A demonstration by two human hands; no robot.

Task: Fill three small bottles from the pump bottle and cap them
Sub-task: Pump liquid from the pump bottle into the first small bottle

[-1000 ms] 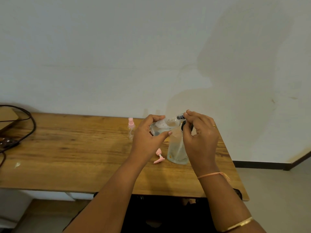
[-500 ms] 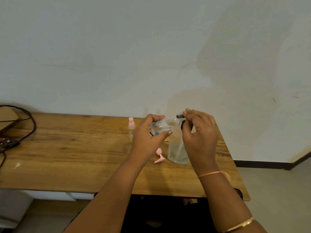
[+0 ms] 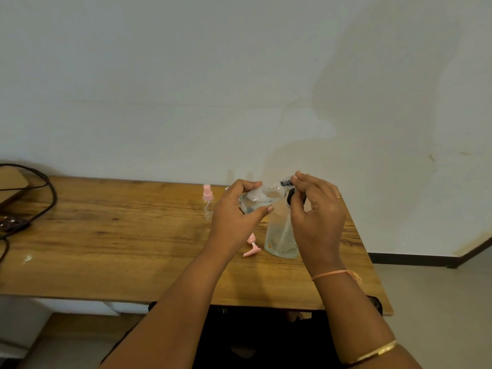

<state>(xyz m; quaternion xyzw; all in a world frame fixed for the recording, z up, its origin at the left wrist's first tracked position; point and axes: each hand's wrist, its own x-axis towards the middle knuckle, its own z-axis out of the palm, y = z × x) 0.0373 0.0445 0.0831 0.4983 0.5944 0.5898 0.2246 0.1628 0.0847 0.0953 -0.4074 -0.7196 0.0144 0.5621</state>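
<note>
Small clear plastic bottle (image 3: 259,199), some clear liquid inside: tilted, gripped by left hand (image 3: 234,217), mouth at black nozzle (image 3: 286,183). Large clear pump bottle (image 3: 279,235): upright on wooden table (image 3: 106,235), pump head pinched by right hand (image 3: 316,217). Pink-capped small bottle (image 3: 207,203), loose pink cap (image 3: 251,247): on table nearby.

Plain room: wooden desk (image 3: 106,235), bare wall (image 3: 186,75), cables (image 3: 55,199).

The left hand (image 3: 234,219) is gripping a tilted small clear bottle (image 3: 259,199), its mouth at the black nozzle (image 3: 286,183) that the right hand (image 3: 318,222) is pinching atop the pump bottle (image 3: 279,235), which is standing on the wooden table (image 3: 119,235). A pink cap (image 3: 251,246) is lying just left of it.
</note>
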